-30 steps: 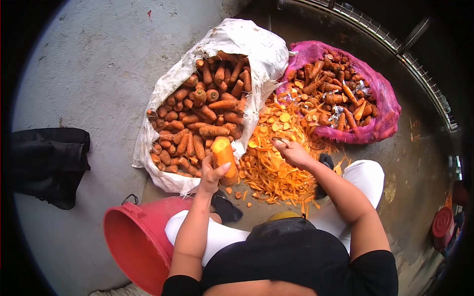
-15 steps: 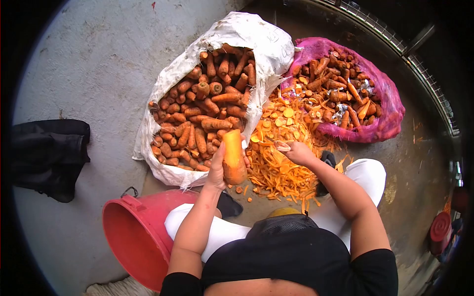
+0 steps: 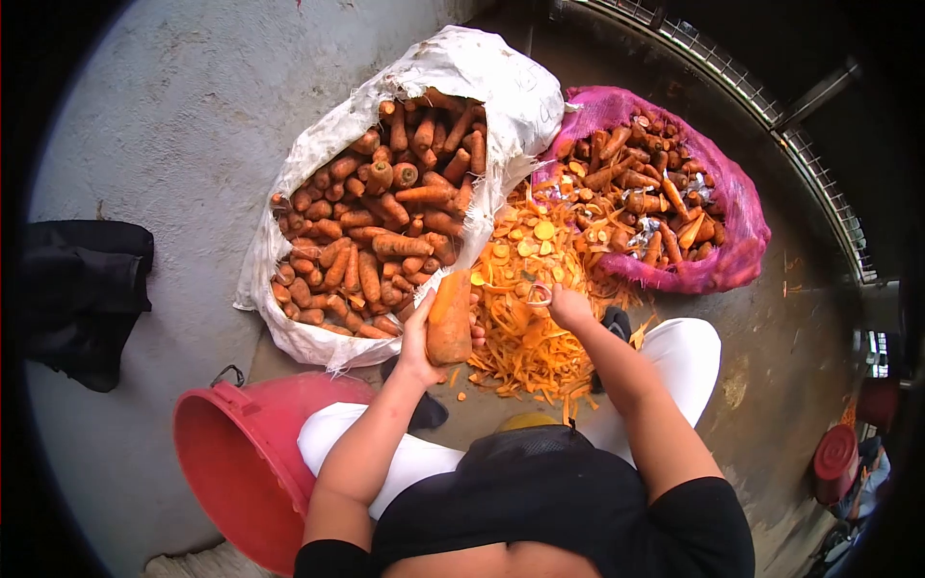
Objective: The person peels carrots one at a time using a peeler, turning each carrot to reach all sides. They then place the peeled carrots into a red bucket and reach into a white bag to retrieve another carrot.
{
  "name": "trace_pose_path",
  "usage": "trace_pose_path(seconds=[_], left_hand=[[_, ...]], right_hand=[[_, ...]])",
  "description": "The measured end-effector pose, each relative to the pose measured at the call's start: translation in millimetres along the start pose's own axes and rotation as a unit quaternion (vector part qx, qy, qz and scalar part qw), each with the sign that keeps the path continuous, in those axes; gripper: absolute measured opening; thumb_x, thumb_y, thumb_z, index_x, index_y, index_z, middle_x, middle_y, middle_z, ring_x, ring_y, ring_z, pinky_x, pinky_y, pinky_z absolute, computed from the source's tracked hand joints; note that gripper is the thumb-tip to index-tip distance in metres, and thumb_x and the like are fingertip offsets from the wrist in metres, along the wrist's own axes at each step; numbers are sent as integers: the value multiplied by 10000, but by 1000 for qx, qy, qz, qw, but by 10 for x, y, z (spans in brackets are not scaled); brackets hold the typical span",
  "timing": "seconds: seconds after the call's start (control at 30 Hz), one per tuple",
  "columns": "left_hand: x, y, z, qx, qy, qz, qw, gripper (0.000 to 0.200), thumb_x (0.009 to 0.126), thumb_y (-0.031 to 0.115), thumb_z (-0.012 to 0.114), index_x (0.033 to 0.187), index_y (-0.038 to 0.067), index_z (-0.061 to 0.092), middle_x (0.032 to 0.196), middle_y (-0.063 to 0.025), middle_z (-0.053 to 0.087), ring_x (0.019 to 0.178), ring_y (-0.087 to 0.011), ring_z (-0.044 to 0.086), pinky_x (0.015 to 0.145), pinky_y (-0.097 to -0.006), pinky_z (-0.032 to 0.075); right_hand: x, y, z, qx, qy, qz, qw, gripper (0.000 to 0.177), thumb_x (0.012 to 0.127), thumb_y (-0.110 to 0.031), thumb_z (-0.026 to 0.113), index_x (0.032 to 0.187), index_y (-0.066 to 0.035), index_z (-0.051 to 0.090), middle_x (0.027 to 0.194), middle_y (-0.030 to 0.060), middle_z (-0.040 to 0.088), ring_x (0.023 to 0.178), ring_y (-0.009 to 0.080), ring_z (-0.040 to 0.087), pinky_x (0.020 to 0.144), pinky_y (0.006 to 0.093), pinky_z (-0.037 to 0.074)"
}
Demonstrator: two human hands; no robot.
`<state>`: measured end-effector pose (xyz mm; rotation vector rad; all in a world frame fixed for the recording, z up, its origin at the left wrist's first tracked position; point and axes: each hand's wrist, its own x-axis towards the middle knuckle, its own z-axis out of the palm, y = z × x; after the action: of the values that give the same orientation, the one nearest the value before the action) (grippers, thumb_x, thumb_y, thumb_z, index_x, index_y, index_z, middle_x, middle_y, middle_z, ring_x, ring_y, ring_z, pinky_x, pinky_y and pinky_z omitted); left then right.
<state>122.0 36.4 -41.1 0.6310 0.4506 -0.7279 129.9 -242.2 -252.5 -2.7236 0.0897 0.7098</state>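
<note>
Rotated slightly since earlier, the carrot (image 3: 449, 313) sits gripped in the left hand (image 3: 421, 342); the right hand (image 3: 570, 306) pinches a peeler (image 3: 538, 293) beside it.

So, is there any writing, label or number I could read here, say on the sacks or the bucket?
No readable text anywhere in this view.
White sack: faint grey marks near its top fold, too blurred to read.
Pink mesh sack, red bucket: no print visible.
Carrot in the left hand, small tool in the right hand: no marking visible.
</note>
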Motion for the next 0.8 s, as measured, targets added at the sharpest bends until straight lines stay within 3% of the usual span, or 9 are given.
trace_pose_path(seconds=[0.07,0.27,0.33,0.37,0.47,0.5,0.6,0.73,0.8], left_hand=[[-10,-6,14,-17,-21,7,1000,605,969,523,366,1213,-11,510,846,-110,595,754,-244,626,715,-365,542],[14,-53,-4,-20,94,10,995,609,956,528,406,1232,-9,488,886,-132,606,802,-266,631,737,-380,546],[23,-71,29,-13,124,8,992,581,945,527,434,1208,12,494,892,-134,601,803,-274,629,731,-392,550],[25,-79,32,-9,126,6,992,558,937,529,448,1185,32,500,896,-132,597,798,-274,626,724,-400,552],[-67,-86,125,3,125,3,992,518,946,503,440,1182,46,500,913,-142,599,799,-278,626,725,-412,553],[-104,-101,149,1,112,4,994,511,953,493,430,1187,45,498,923,-147,603,804,-280,627,727,-415,553],[-215,-186,239,-24,92,-4,995,485,971,457,405,1200,39,492,955,-159,613,819,-286,632,734,-421,550],[-353,-348,281,-60,40,-4,997,473,972,429,413,1206,28,502,979,-159,618,832,-283,630,734,-409,549],[-382,-380,299,-68,39,-14,997,441,976,395,404,1198,28,505,987,-158,615,831,-283,627,736,-407,546]], right_hand=[[-28,-19,63,-76,146,-61,985,309,914,-292,510,1022,-3,485,949,252,639,828,419,632,711,504,491],[-261,-627,-1312,99,-37,-34,994,528,874,-378,610,1183,29,475,1177,287,560,1010,376,607,839,428,490],[-355,-674,-1474,193,18,-154,969,729,809,-467,696,1320,-25,423,1170,244,583,1017,329,612,870,383,479],[-405,-712,-1541,311,-38,-184,932,685,886,-473,607,1385,-53,399,1171,236,592,1019,297,610,879,356,467],[-670,-869,-1943,334,-80,-249,906,560,947,-441,521,1338,-44,464,1157,188,615,1005,294,603,849,377,472],[-938,-1036,-2254,279,-85,-224,930,431,967,-405,493,1264,-102,563,1027,119,665,980,281,585,845,404,437],[-1048,-1033,-2198,93,102,-325,936,359,959,-409,496,1205,-182,626,856,70,665,928,258,558,849,408,381],[-1086,-1189,-2187,26,155,-417,895,308,948,-410,522,1160,-240,668,688,14,597,786,211,507,800,366,348],[-1084,-1209,-2195,51,165,-399,900,304,944,-425,519,967,-195,716,662,17,595,760,219,524,785,371,354]])
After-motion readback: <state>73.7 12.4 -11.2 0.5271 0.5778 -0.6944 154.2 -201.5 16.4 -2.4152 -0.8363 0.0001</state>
